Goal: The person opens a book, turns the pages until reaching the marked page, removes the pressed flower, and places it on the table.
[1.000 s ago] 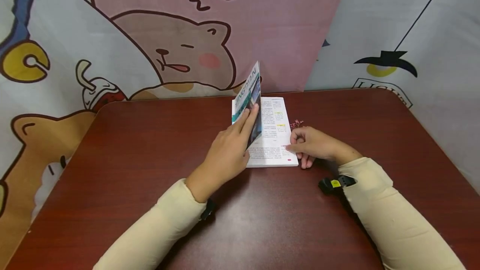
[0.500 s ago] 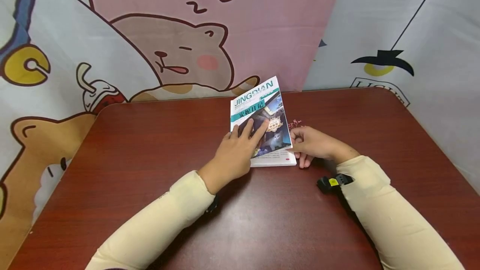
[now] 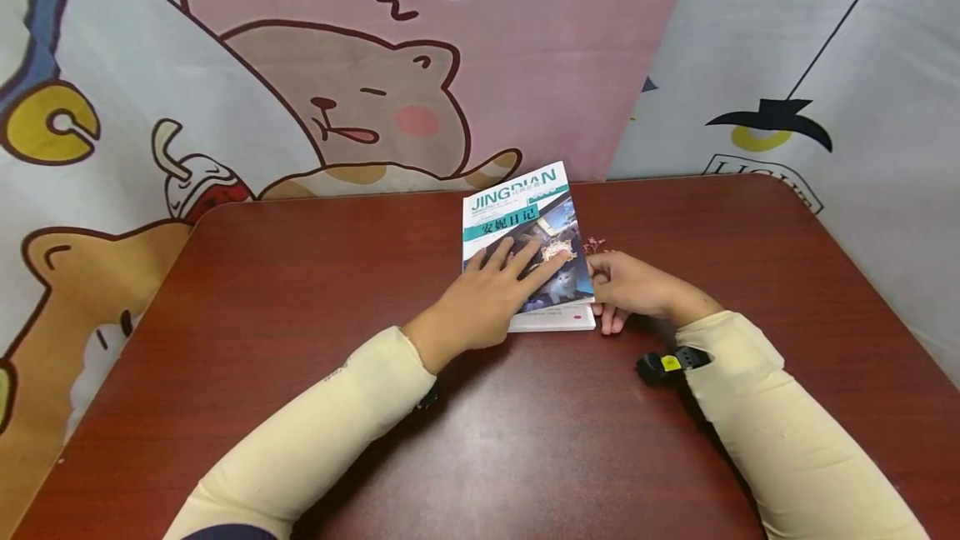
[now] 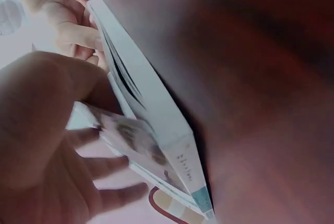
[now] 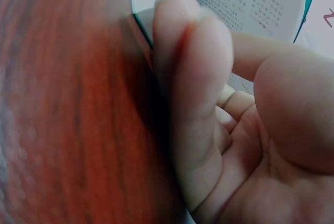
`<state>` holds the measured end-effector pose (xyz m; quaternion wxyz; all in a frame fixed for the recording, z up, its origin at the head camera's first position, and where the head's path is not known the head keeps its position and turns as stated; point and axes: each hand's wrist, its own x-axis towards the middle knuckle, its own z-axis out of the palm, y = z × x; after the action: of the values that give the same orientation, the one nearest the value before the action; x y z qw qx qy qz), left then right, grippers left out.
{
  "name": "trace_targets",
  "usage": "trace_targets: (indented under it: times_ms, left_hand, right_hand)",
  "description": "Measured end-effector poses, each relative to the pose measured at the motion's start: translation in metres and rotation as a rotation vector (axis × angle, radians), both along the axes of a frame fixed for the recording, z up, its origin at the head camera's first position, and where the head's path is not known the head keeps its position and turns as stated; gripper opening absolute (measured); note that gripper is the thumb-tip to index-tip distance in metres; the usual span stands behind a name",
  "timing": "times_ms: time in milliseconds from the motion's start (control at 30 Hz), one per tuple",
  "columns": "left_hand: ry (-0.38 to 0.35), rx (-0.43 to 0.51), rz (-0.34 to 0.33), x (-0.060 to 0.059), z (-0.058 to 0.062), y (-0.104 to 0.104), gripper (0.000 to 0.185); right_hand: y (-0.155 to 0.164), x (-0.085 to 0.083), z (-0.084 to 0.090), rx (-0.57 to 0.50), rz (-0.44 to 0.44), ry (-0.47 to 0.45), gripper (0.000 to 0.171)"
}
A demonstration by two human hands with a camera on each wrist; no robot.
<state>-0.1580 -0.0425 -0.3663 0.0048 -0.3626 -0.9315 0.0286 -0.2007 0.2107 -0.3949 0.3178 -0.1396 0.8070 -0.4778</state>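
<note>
A paperback book (image 3: 517, 215) lies on the table, its picture cover lowered at a slant over the white pages (image 3: 551, 320). My left hand (image 3: 483, 298) rests on the cover with straight, spread fingers. In the left wrist view, its thumb (image 4: 96, 91) lies by the gap between cover and pages (image 4: 138, 78). My right hand (image 3: 637, 286) holds the book's right edge, fingers curled at the side and thumb reaching under the cover. The right wrist view shows printed text (image 5: 245, 4) beyond the curled fingers (image 5: 195, 67). The cover hides the right thumb's tip in the head view.
A small pinkish-red sprig (image 3: 595, 246) shows by the book's right edge, just beyond the right hand. The dark red-brown table (image 3: 315, 290) stretches out around the book. A cartoon-printed cloth (image 3: 570, 65) hangs along the table's far edge.
The left hand has swung the front cover from upright down to the right over the pages, and its fingers have spread out on it. The right hand has stayed at the right edge.
</note>
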Motion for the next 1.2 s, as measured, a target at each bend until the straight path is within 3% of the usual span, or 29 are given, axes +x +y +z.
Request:
trace_targets:
  times_ms: [133,300,400,533,900,1200]
  left_hand:
    - [-0.013,0.016,-0.078,-0.004,0.002,0.004,0.099]
    - [-0.011,0.009,-0.127,-0.007,0.003,0.004,0.095]
    - [-0.018,-0.005,-0.143,-0.009,0.004,0.003,0.087]
    - [-0.077,-0.044,-0.133,-0.009,0.005,0.003,0.078]
    - [-0.15,-0.013,-0.086,-0.003,0.007,-0.002,0.077]
    - [-0.113,0.01,-0.105,-0.002,0.004,-0.005,0.07]
  right_hand:
    - [0.001,-0.001,0.001,-0.001,0.002,-0.008,0.023]
    - [0.001,-0.002,0.003,-0.001,0.009,-0.005,0.035]
    - [0.0,-0.002,0.003,0.001,0.009,-0.005,0.028]
    - [-0.001,-0.002,0.003,0.0,0.006,-0.02,0.007]
    - [0.003,0.001,0.005,-0.02,0.008,-0.046,0.011]
    - [0.008,0.004,0.014,-0.05,-0.007,-0.075,0.025]
